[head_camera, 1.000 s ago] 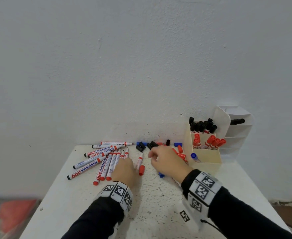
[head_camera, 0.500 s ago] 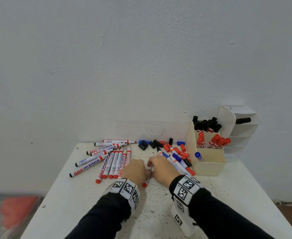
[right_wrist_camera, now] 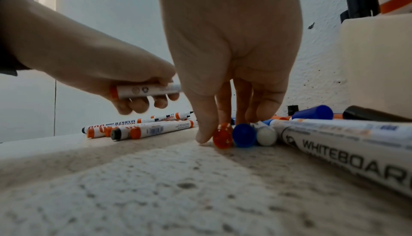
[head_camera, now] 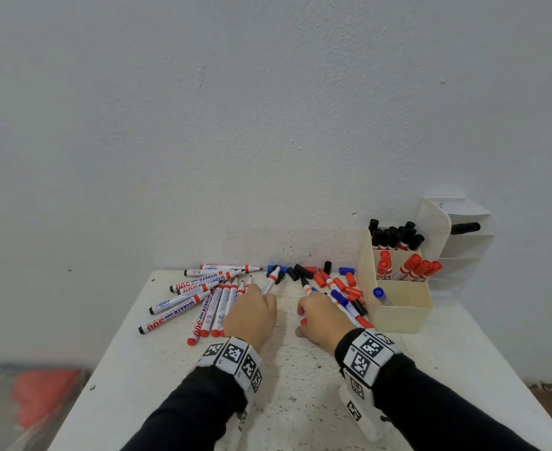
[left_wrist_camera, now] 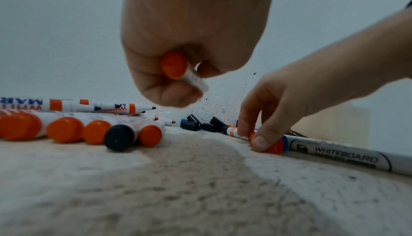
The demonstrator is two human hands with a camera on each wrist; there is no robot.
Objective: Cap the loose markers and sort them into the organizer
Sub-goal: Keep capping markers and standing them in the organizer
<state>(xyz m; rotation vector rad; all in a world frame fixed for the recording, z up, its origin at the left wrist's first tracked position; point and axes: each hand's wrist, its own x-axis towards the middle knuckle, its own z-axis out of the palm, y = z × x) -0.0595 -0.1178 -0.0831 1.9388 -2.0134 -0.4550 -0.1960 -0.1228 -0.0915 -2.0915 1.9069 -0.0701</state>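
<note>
My left hand (head_camera: 252,315) grips a white marker with a red end (left_wrist_camera: 178,69) and holds it just above the table, its far end pointing toward the loose caps (head_camera: 300,272). My right hand (head_camera: 322,315) reaches down beside it. Its thumb and fingers pinch the red end of a marker (right_wrist_camera: 222,136) lying on the table among blue and red ones. The cream organizer (head_camera: 398,309) stands at the right, with black markers (head_camera: 395,237) at the back, red markers (head_camera: 411,270) in the middle and one blue marker (head_camera: 380,293) in front.
A fan of uncapped markers (head_camera: 203,297) lies left of my left hand. A grey whiteboard marker (left_wrist_camera: 347,158) lies right of my right hand. A white shelf unit (head_camera: 463,236) stands behind the organizer. The white table (head_camera: 300,385) ends at the wall.
Half a second ago both hands met on one marker at the table's middle. Now they are apart: the left holds a marker raised, the right has gone to the pile on the right.
</note>
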